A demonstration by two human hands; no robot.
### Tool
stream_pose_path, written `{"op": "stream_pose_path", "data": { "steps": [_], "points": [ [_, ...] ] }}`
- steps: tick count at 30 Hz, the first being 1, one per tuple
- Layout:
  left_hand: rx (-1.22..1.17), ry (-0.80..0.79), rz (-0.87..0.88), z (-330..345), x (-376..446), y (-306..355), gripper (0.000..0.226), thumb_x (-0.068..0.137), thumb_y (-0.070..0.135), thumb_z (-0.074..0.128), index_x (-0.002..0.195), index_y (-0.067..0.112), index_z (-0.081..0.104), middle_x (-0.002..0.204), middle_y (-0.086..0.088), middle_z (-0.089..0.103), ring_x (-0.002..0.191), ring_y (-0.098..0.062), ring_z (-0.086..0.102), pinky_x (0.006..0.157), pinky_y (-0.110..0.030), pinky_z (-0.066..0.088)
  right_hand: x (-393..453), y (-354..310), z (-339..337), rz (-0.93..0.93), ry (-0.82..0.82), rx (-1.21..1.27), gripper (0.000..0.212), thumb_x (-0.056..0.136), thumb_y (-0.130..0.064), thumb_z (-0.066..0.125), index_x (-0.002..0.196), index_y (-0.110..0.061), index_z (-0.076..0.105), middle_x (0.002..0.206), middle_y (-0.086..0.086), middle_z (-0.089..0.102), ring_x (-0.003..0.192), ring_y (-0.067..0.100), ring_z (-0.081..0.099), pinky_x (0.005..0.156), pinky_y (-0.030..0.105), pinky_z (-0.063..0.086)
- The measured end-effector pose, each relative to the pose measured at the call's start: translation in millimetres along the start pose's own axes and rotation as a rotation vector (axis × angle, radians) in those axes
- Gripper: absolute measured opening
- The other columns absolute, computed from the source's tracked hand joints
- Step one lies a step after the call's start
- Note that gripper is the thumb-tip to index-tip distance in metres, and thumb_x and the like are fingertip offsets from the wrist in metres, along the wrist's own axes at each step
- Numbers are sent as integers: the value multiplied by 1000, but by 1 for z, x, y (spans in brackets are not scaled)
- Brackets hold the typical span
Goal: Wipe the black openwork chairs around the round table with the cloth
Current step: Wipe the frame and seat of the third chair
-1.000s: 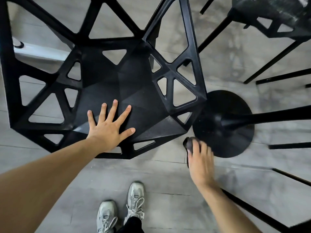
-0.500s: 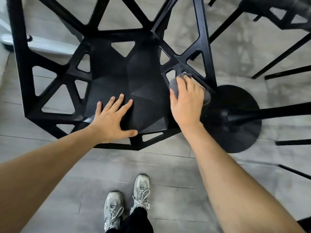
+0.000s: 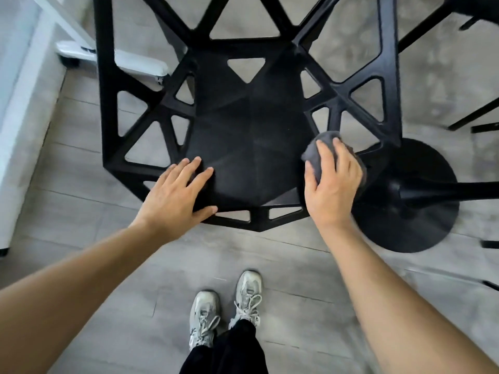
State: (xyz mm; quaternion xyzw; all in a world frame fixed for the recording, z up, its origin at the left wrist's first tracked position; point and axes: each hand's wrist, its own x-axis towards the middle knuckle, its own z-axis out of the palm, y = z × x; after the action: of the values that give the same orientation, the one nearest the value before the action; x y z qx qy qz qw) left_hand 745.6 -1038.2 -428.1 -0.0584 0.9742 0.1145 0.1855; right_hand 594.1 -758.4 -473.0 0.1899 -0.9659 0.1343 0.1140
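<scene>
Grey cloth (image 3: pixel 328 139), mostly hidden under the gripping right hand (image 3: pixel 330 184); left hand (image 3: pixel 175 195) flat on the chair (image 3: pixel 251 136)

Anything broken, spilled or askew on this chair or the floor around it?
Nothing stands out. The black chair looks intact; the left hand rests flat on its seat and the right hand presses the grey cloth against its right edge.

The floor (image 3: pixel 129 298) consisted of grey wood-grain planks. A black openwork chair (image 3: pixel 251 136) stood on it at frame centre. A round black pedestal base (image 3: pixel 421 222) rested at centre right. A white wheeled frame (image 3: pixel 81 52) stood at upper left. Two grey sneakers (image 3: pixel 226 306) stood at lower centre.
</scene>
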Motion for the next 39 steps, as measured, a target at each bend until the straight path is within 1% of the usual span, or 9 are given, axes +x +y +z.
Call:
{"op": "stream_pose_path", "data": {
  "steps": [6,11,18,22,25,27,31,36,39],
  "points": [
    [132,104,-119,-5,-49,-38,67,89,25,70,148,10,43,158,-22,31,149,-39,24,123,-53,19,-55,-122,13,-88,-54,43,44,101,-36,53,141,-17,57,141,15,54,124,35,52,100,48,40],
    [-12,204,-97,2,-55,-53,66,87,-9,47,151,0,35,159,-19,32,151,-34,23,125,-45,15,-66,-225,34,-271,-133,116,49,93,-31,59,140,-18,57,143,14,54,131,31,45,103,45,36],
    [45,197,-125,8,-55,-49,73,84,-9,48,154,-2,28,163,-18,25,153,-32,17,126,-45,13,-70,-172,27,-531,-143,148,61,83,-20,69,143,-20,56,142,14,55,130,30,50,110,45,37],
    [71,118,-161,0,-55,-45,75,90,2,50,158,2,19,166,-13,15,155,-28,7,126,-43,7,-71,-81,3,-222,-112,-7,67,83,-23,72,145,-20,48,144,16,49,126,37,48,108,50,36],
    [88,79,-175,-7,-60,-42,74,93,14,50,159,7,17,167,-13,10,155,-30,4,126,-44,7,-69,-21,-23,141,-105,-98,53,102,-35,52,151,-19,39,149,18,42,128,40,46,104,53,39],
    [68,79,-210,-11,-67,-38,73,94,15,50,159,10,17,167,-14,7,155,-32,3,126,-46,9,-69,-11,-32,225,-129,-101,55,102,-34,47,153,-17,34,152,21,38,133,41,41,103,55,40],
    [-67,120,-379,-14,-80,-41,76,94,7,48,159,7,9,167,-14,-1,155,-30,-1,126,-41,10,-66,-52,-30,261,-157,-71,67,90,-22,58,152,-16,33,152,21,38,129,43,42,99,58,41],
    [27,72,-308,-15,-84,-57,77,97,13,42,160,8,-1,167,-10,-13,154,-25,-11,125,-35,1,-60,-170,-9,-124,-309,71,71,87,-28,66,151,-17,38,149,16,44,131,35,45,103,48,39],
    [57,56,-301,-18,-86,-60,74,99,15,38,160,13,-4,167,-5,-16,154,-23,-15,125,-36,0,-54,-243,9,-215,-372,213,71,88,-26,67,153,-19,38,151,15,44,134,33,45,106,46,39]
  ]
}}
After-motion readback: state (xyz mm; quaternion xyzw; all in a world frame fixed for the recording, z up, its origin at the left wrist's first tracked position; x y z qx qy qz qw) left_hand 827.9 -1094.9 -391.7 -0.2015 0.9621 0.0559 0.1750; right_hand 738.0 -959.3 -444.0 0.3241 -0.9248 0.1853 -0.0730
